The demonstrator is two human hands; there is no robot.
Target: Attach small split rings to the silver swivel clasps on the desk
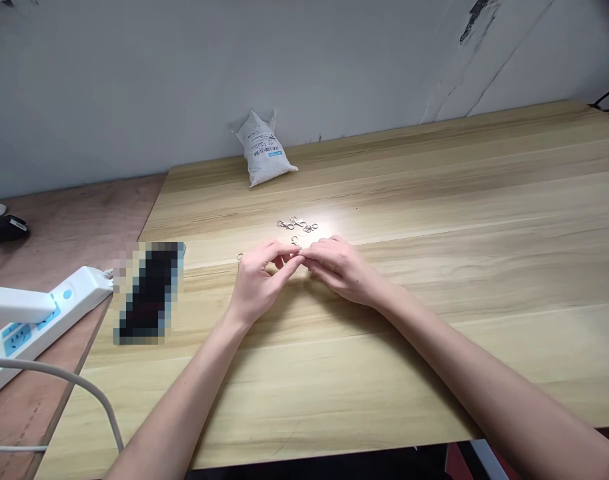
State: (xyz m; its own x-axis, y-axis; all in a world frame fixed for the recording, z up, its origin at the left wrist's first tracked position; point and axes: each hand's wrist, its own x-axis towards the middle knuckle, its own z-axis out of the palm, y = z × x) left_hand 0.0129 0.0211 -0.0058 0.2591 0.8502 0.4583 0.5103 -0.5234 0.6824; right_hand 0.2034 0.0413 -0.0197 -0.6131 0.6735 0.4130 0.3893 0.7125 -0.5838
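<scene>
My left hand (258, 277) and my right hand (341, 270) meet fingertip to fingertip over the table, both pinched closed. Between them is a small silver metal clasp (295, 241), its hooked end poking up past the fingertips; the rest is covered by my fingers. Just beyond the hands lies a small pile of silver clasps with rings (297, 224). A single metal ring (240, 257) rests on the wood beside the left hand's knuckles, partly hidden.
A white plastic packet (267, 153) with a printed label leans by the wall at the table's back. On the left are a blurred-out dark phone-like object (151, 293), a white power strip (87, 290) and a grey cable (97, 393). The wooden tabletop (459, 267) extends right.
</scene>
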